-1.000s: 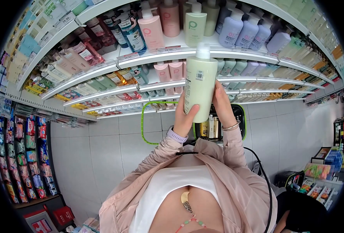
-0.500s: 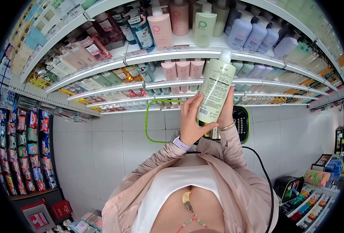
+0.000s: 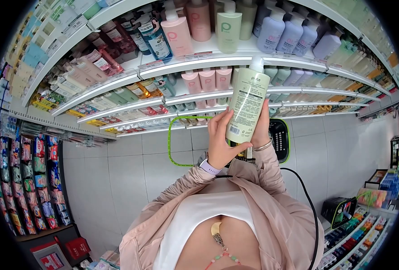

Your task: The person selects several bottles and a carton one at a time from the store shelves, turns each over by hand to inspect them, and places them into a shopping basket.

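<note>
Both of my hands hold a pale green pump bottle in front of the shelves. It leans a little to the right, with its white top up and its printed back label and barcode facing me. My left hand grips the lower left side, thumb under the base. Along the right side, my right hand wraps the bottle, its fingers partly hidden behind it. Below my hands is a black shopping basket with a bright green rim, partly covered by my arms; small packages show inside it.
Ahead, curved white shelves carry pink pump bottles, a light green pump bottle and lilac bottles. Hanging packets line a rack at left. Another black basket stands at lower right. A black cable runs beside my right arm.
The view has turned slightly, so the shelf goods sit a little further left. The bottle has shifted slightly left and stands a bit more upright, with both hands keeping the same grip.
</note>
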Tool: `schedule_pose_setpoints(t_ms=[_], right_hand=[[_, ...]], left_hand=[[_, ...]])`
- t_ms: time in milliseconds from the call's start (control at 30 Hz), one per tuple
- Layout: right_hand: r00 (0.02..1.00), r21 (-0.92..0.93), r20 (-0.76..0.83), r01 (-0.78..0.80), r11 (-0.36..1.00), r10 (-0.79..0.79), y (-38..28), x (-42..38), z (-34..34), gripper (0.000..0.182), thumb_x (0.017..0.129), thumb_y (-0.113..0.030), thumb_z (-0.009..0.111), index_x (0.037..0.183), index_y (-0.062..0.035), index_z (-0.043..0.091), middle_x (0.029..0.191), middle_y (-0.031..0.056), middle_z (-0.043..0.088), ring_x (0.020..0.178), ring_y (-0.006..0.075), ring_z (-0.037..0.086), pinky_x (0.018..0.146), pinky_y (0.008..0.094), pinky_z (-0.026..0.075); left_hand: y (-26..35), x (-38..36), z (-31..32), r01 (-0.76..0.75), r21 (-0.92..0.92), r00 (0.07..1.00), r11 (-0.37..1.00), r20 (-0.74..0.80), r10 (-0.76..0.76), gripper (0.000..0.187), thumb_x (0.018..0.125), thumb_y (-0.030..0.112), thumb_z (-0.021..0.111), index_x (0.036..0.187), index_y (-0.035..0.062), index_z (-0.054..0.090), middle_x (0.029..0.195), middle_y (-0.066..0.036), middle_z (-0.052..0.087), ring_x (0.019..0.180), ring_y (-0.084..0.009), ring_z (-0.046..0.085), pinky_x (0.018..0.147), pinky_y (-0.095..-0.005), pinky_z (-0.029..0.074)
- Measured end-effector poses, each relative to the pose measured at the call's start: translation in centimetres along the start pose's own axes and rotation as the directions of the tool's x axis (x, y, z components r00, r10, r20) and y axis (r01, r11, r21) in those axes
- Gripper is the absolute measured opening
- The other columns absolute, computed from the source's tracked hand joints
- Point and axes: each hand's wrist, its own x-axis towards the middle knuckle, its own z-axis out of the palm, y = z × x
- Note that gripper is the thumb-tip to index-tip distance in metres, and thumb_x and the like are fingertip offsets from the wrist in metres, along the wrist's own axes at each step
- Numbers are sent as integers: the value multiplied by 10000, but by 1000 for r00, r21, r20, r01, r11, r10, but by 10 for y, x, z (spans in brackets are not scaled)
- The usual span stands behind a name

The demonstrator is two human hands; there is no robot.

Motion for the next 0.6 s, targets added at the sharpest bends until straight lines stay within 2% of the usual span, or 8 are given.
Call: schedule_pose_setpoints(t_ms=[600], right_hand=[[1000, 7, -16, 11, 1000, -11, -3, -5, -1, 583, 909, -492, 205, 1170, -22, 430, 1039, 140, 563, 897, 231, 594, 754, 343, 511]], left_hand=[[2, -2, 3, -12, 14, 1000, 1000, 7, 12, 890, 547, 316, 801, 1256, 25, 348, 1149, -143, 360, 1098, -291, 385, 925, -384, 333]])
